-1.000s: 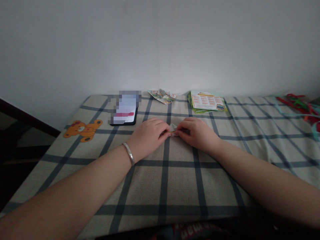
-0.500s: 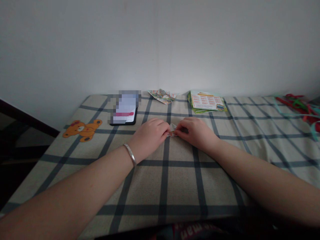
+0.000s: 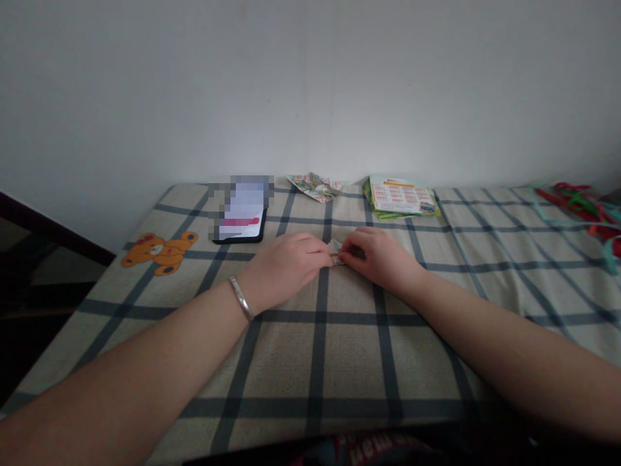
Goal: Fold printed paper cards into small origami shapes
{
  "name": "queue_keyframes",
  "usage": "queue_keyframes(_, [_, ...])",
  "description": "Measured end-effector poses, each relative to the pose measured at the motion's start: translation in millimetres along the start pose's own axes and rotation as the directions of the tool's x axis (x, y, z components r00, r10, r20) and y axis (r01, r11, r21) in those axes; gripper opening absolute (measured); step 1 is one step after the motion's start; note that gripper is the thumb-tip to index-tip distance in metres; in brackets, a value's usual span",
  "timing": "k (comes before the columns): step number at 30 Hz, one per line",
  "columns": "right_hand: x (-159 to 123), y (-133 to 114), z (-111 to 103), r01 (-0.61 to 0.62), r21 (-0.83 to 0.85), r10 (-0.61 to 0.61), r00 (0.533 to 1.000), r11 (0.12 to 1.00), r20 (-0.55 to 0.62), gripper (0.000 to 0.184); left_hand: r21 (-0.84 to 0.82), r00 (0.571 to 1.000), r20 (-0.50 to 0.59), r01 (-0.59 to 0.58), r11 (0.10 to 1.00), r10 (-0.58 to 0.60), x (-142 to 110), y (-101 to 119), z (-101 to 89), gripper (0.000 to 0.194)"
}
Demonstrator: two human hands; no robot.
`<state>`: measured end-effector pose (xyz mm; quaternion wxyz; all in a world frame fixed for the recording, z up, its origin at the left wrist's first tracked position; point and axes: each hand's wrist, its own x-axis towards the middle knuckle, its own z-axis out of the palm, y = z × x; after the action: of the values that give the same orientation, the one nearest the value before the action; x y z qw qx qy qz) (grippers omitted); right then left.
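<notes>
A small piece of folded printed paper (image 3: pixel 336 248) lies on the checked tablecloth between my hands, mostly covered by fingers. From the left, my left hand (image 3: pixel 297 265), with a silver bracelet at the wrist, has its fingers closed on the paper's left side. My right hand (image 3: pixel 376 254) pinches the right side between thumb and fingers. The paper's pale pointed top shows in the gap between both hands. How its lower folds lie is hidden.
Behind my hands a crumpled folded paper piece (image 3: pixel 317 186) sits by the wall. Right of it lies a stack of printed leaflets (image 3: pixel 402 197). A phone (image 3: pixel 242 210) and a bear-shaped cutout (image 3: pixel 160 253) are at left; red and green strips (image 3: pixel 582 204) at far right.
My left hand has shifted slightly, its wrist moving a little left and its fingers now lying further over the paper. My right hand keeps its pinch almost in place.
</notes>
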<state>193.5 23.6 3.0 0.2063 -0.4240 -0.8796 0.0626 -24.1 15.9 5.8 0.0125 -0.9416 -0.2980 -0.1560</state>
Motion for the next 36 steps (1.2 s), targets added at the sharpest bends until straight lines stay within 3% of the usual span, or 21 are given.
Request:
queue_keyframes(6, [-2,1,-1,0.021,0.026,-0.021,1.000,0.999,-0.001,0.007,0.095,0.998,0.055,0.015,0.995,-0.020,1,11,-8.1,0.023])
queue_keyframes(12, [-10,7,-7,0.266,-0.026,-0.265,0.963,0.964,0.044,0.025,0.155,0.993,0.095,0.056,0.986,-0.071,1,19,-14.9,0.020])
queue_keyframes(16, [-12,6,-11,0.335,-0.108,-0.328,0.941,0.936,0.079,0.025,0.173,0.991,0.120,0.034,0.984,-0.055,2,19,-16.6,0.020])
queue_keyframes(23, [-10,-1,-17,0.357,-0.204,-0.331,0.931,0.911,0.153,0.026,0.242,0.989,0.145,-0.063,0.968,0.028,4,17,-18.8,0.016])
queue_keyframes(36, [-12,1,-27,0.321,-0.253,-0.275,0.940,0.913,0.202,0.027,0.247,0.989,0.145,-0.063,0.967,0.028,3,13,-20.6,0.023])
